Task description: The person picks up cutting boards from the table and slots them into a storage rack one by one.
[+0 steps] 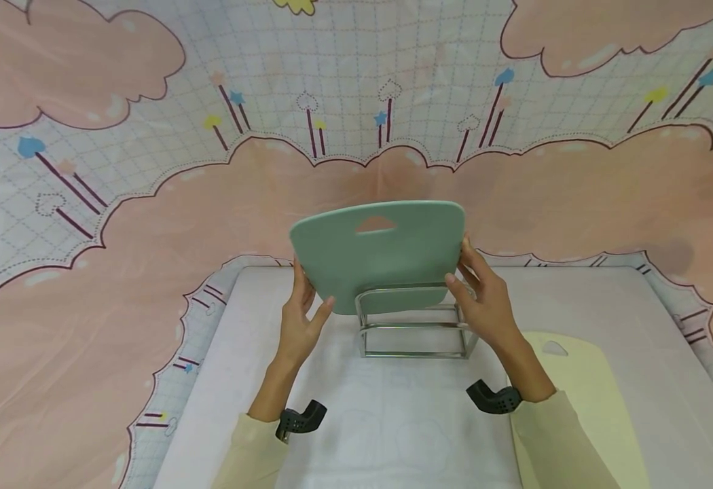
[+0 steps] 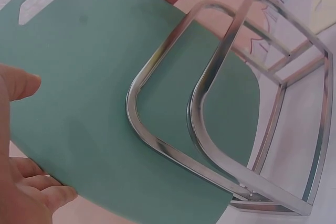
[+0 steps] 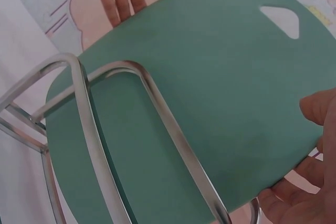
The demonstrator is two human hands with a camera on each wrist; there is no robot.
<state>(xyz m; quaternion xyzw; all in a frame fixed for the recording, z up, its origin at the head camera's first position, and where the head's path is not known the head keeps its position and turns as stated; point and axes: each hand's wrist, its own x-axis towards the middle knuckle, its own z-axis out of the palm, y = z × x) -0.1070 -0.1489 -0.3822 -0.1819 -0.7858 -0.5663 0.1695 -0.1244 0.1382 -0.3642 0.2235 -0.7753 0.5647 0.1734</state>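
A green cutting board (image 1: 387, 255), tilted, is held by its two side edges, its handle slot at the top. My left hand (image 1: 300, 322) grips the left edge, thumb on the near face and fingers at the back. At the opposite edge, my right hand (image 1: 485, 299) holds it the same way, beside the rack. The lower end of the board stands behind two upright hoops of a silver metal rack (image 1: 414, 326), as both wrist views show. In the left wrist view, the hoops (image 2: 223, 51) cross in front of the board's face.
A pale yellow cutting board (image 1: 582, 401) lies flat on the white table (image 1: 405, 421) at the right, partly under my right forearm. Behind the table hangs a patterned cloth (image 1: 576, 197) with cloud shapes. Dark wrist cameras (image 1: 301, 416) sit on both wrists.
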